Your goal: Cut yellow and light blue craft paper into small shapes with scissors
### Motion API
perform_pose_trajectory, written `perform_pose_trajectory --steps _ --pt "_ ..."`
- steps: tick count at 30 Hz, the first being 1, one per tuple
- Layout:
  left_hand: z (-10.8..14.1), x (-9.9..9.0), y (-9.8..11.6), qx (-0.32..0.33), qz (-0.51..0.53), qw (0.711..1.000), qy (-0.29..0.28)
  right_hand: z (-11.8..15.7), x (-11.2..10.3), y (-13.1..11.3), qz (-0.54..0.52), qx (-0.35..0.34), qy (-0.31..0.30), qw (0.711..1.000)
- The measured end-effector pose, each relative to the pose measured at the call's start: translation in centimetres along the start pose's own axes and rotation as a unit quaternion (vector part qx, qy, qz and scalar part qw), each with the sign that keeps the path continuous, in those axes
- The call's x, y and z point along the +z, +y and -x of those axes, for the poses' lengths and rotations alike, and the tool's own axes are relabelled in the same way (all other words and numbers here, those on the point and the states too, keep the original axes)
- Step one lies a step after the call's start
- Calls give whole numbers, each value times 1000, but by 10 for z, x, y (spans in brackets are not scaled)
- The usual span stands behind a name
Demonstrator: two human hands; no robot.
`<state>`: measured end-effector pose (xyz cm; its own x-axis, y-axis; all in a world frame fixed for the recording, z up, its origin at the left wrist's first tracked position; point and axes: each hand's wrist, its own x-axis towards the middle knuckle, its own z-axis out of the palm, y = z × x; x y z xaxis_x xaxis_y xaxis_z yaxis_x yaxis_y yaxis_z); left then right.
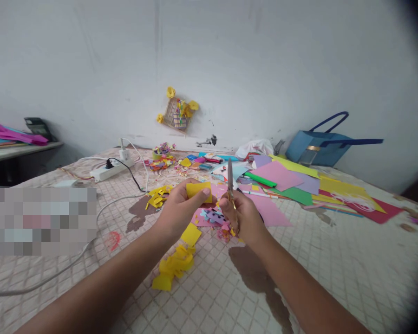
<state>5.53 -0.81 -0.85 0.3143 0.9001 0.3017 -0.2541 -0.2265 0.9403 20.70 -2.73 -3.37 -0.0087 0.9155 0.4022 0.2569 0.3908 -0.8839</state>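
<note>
In the head view, my left hand (181, 204) pinches a small piece of yellow paper (198, 191) between thumb and fingers. My right hand (244, 215) is wrapped round the handles of a pair of scissors (230, 178), their blades pointing up and away from me. The scissors are apart from the yellow paper, a little to its right. Below my left hand lies a pile of cut yellow paper pieces (176, 263). More yellow strips (158, 197) lie just left of that hand. Between and beneath both hands are pink paper (270, 211) and small coloured scraps (214, 216).
A white power strip (113, 170) with plugs and cables runs along the left. Coloured sheets (282, 176) and a green marker-like stick (260, 179) lie at the back right, before a blue bag (320, 147). A flower-decorated frame (177, 112) stands against the wall.
</note>
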Motion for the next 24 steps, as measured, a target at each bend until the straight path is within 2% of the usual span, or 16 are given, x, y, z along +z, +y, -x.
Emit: perform_pose_trajectory --steps 4,10,13,18,21,24 --pt "-2 -5 3 -6 -156 987 -51 0 -4 -12 -46 5 38 998" --pt "0 -2 6 -47 -271 957 -95 1 -6 -10 -17 -21 -9 1000" --pt "1 1 7 -60 -291 948 -115 2 -5 -5 -13 -5 -27 1000" --pt "1 1 7 -56 -287 951 -100 3 -1 -6 -41 5 -18 999" --pt "0 -1 6 -38 -263 960 -84 4 0 -10 -61 14 -11 998" --pt "0 -2 4 -23 -189 979 -71 4 2 -12 -67 16 -2 998"
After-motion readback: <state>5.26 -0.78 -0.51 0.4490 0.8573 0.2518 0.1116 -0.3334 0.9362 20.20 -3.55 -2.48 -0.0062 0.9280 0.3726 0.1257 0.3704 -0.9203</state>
